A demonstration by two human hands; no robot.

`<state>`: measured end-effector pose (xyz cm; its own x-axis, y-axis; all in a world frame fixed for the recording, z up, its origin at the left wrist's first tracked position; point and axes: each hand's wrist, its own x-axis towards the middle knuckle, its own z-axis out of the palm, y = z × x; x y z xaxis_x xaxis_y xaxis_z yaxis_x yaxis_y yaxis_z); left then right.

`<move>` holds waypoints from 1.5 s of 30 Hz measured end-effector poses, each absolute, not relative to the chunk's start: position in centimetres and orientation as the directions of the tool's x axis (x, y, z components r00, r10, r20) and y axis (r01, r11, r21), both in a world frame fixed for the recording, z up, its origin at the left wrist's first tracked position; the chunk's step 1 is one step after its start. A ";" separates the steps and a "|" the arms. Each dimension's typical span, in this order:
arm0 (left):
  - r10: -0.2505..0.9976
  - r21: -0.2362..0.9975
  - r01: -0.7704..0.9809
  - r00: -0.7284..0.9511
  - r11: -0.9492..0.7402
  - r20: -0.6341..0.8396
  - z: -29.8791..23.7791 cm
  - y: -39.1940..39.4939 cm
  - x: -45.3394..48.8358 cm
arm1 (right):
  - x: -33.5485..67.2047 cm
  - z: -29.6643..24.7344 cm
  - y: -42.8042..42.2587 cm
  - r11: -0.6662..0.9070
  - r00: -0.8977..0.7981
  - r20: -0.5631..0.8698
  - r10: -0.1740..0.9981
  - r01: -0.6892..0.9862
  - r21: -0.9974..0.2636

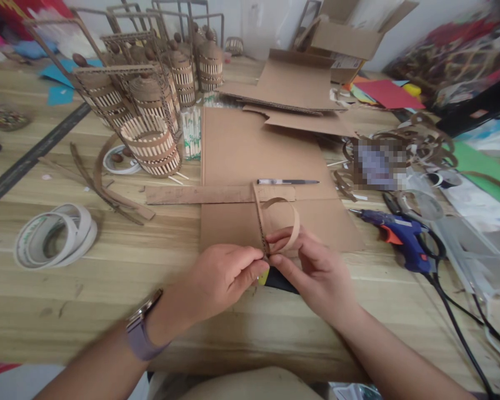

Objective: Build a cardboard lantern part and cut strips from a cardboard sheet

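Note:
My left hand (pixel 229 272), with a watch on its wrist, pinches the near end of a narrow cardboard strip (pixel 259 216). From the other side my right hand (pixel 312 266) grips the same end, its thumb close to my left fingertips. A thin curled paper strip (pixel 295 219) loops up from my right fingers. Beneath the hands lies a yellow and black tool (pixel 277 279), mostly covered. Flat cardboard (pixel 233 222) spreads under the strip, and a pen (pixel 287 181) rests on it beside a long cardboard ruler-like piece (pixel 200 194).
Rolls of white tape (pixel 54 236) sit at left. Behind them stand several stick-and-cardboard lanterns (pixel 150 141). A blue glue gun (pixel 404 236) with its cord lies at right, near curled paper scraps (pixel 420 141). Cardboard sheets (pixel 291 83) and an opened box (pixel 345 39) are at the back.

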<state>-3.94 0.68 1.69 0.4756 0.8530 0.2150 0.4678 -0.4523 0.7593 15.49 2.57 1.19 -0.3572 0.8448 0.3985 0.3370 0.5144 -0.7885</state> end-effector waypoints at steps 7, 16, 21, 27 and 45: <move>0.907 0.905 0.396 0.420 -0.154 -0.030 1.9 0.5 -3.7 | 15.0 1.2 2.0 0.668 -0.368 0.559 0.743 0.459 -0.585; 0.890 0.933 0.342 0.452 -0.114 -0.057 1.3 0.2 -3.7 | 15.0 0.9 1.6 0.637 -0.324 0.551 0.769 0.452 -0.624; 0.890 0.946 0.314 0.451 -0.084 -0.071 1.6 0.2 -3.6 | 15.0 0.9 1.6 0.592 -0.306 0.507 0.806 0.431 -0.681; 0.917 0.966 0.255 0.393 -0.043 -0.063 1.4 0.5 -3.4 | 14.8 1.1 1.8 0.639 -0.339 0.546 0.766 0.492 -0.590; 0.906 0.962 0.269 0.396 0.037 -0.146 1.3 0.1 -2.9 | 15.3 0.5 1.5 0.633 -0.316 0.559 0.766 0.520 -0.573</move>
<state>-2.91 0.13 1.31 0.3964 0.9065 -0.1456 0.2689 0.0371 0.9625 15.27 1.49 0.49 -0.3164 0.7661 0.5595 0.5199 0.6334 -0.5732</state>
